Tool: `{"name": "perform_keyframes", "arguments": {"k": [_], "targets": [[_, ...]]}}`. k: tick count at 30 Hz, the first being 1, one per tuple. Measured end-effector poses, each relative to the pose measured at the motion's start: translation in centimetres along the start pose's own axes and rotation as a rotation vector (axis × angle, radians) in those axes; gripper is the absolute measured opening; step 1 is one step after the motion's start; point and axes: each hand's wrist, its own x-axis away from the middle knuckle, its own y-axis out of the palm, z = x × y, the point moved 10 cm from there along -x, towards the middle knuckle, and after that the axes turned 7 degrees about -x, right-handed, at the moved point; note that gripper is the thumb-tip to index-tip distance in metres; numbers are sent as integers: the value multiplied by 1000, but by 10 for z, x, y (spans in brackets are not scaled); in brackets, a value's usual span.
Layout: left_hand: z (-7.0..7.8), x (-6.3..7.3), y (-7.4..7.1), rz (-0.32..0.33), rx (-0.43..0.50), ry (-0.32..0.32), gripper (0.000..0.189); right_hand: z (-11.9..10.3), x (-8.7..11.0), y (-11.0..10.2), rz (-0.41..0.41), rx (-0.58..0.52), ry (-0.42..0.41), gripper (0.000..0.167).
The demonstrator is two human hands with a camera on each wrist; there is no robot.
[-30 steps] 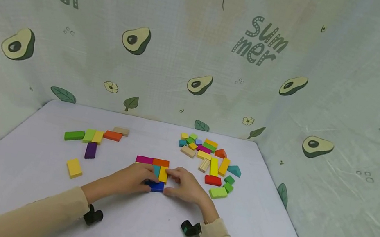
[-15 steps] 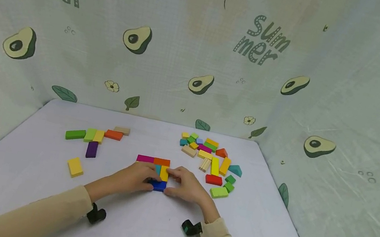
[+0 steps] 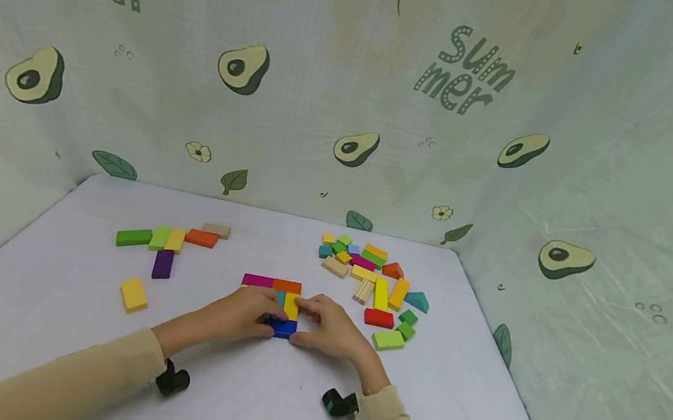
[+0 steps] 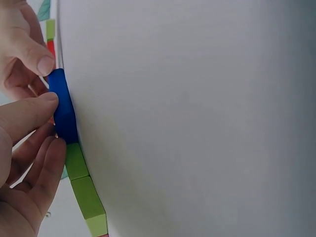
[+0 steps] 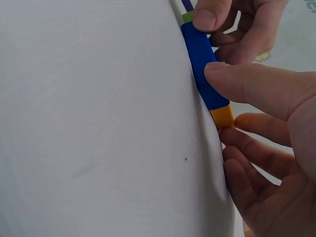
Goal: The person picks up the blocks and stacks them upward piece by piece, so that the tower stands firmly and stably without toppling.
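Observation:
A flat blue block lies at the near edge of a joined patch of blocks, on the table's middle. My left hand holds its left part, thumb on the near face and fingertips above and behind. My right hand presses the patch's right side, thumb against the blue block's right corner and index finger beside the amber block. Teal shows next to the amber block. Magenta and orange blocks form the far row. In the left wrist view, green blocks continue the near edge; my left hand hides more.
Several loose blocks lie at the back left, among them a dark purple block, with a yellow block nearer. At the right is a scattered group including a red block and a lime block. A printed cloth hangs behind the table.
My left hand has slid slightly to the right along with the blue block, whose right end now meets the right thumb. The right hand has hardly moved.

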Motion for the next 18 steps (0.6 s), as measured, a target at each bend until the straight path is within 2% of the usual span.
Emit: {"name": "perform_keyframes", "arguments": {"k": [4,7,10,14,18], "targets": [[-5,4,-4,10,-1,5,31,0,0,0,-3,2,-1,68],[-19,11,-15,27,12,-16,31,0,0,1,-7,1,-1,69],[-43,22,-31,59,21,-62,33,-1,0,1,-6,5,-2,69],[-83,42,-56,120,-12,-129,35,0,0,1,-5,13,-1,69],[-123,65,-72,150,-42,-182,36,1,-1,1,-6,20,4,70]]}}
